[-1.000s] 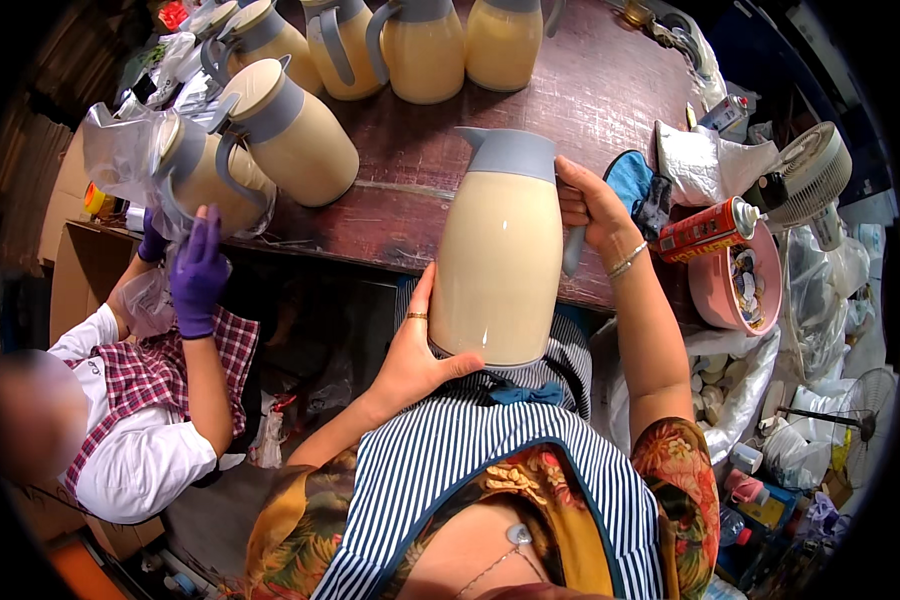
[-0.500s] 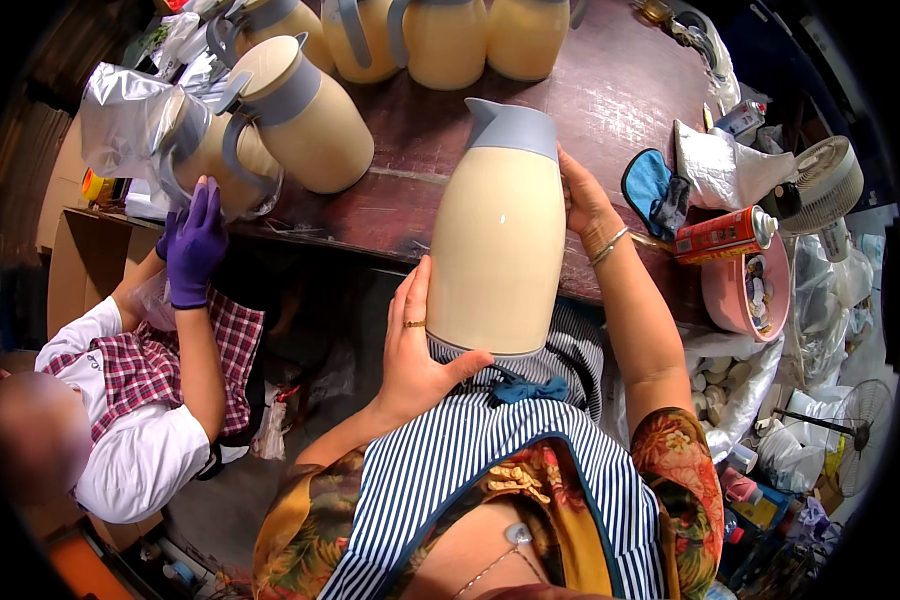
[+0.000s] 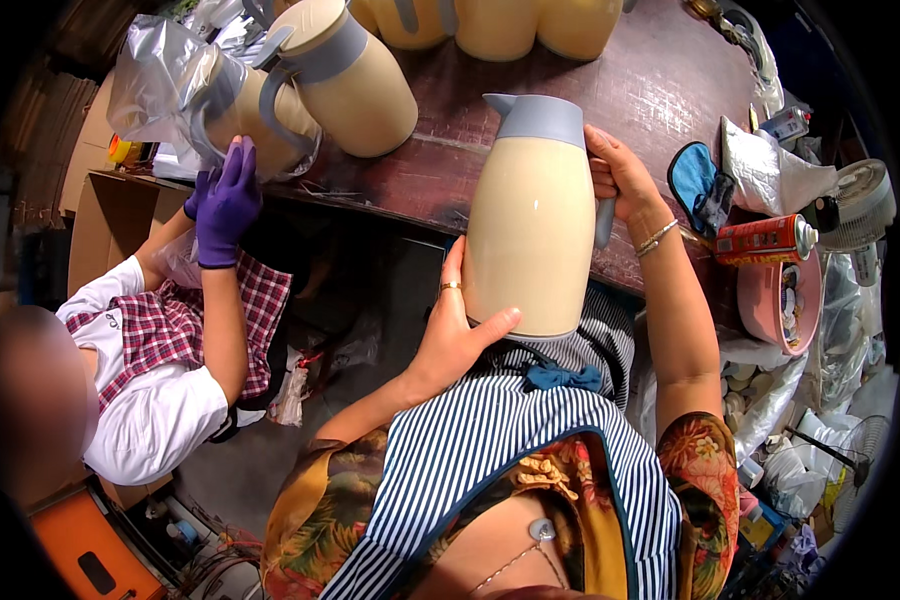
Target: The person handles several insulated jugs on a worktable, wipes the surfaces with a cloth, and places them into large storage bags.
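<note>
Left hand [image 3: 455, 345]: cupped against lower side of cream jug [image 3: 530, 235] | Right hand [image 3: 622, 180]: gripping its grey handle [image 3: 605, 224] | Cream jug: between both hands, spout leftward | Red spray can [image 3: 763, 241]: right of right hand

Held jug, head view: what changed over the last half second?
The cream jug turned slightly, its grey handle showing again by the right hand. The view shifted, so everything, red can included, sits farther right. Nothing grabbed or released; left hand still on the jug's lower body.
</note>
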`<move>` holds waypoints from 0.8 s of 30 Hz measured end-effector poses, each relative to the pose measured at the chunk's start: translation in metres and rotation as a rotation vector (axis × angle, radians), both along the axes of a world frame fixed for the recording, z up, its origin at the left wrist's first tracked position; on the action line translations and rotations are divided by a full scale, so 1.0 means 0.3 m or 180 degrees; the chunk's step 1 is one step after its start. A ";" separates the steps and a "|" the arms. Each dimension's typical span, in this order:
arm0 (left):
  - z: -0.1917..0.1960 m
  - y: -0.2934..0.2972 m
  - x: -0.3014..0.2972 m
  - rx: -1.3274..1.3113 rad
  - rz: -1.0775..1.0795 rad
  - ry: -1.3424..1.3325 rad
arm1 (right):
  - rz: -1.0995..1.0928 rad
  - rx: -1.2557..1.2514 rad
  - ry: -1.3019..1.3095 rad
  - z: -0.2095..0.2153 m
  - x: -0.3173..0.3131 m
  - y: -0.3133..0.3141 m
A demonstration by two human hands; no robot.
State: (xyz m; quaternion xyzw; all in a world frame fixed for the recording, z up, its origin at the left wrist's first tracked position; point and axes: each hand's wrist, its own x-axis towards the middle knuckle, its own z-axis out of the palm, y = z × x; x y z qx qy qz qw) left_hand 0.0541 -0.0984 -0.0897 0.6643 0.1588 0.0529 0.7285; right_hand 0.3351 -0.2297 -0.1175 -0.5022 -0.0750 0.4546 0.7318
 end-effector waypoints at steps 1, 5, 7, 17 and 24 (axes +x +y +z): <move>-0.006 -0.002 -0.002 -0.0222 0.0001 -0.0058 | -0.0004 -0.0020 -0.0019 -0.003 -0.004 -0.002; -0.020 -0.007 -0.013 -0.0813 -0.0115 -0.0164 | -0.0012 -0.0108 -0.0035 -0.009 -0.010 -0.010; -0.020 -0.011 -0.017 -0.0934 -0.0113 -0.0165 | -0.0015 -0.0150 -0.0046 -0.009 -0.011 -0.014; -0.018 -0.028 -0.032 -0.1363 0.0281 -0.0318 | 0.0098 0.0206 0.0051 -0.037 -0.004 -0.046; 0.069 0.065 0.021 -0.0776 0.0382 -0.0445 | -0.0465 0.1370 0.1357 -0.129 -0.097 -0.123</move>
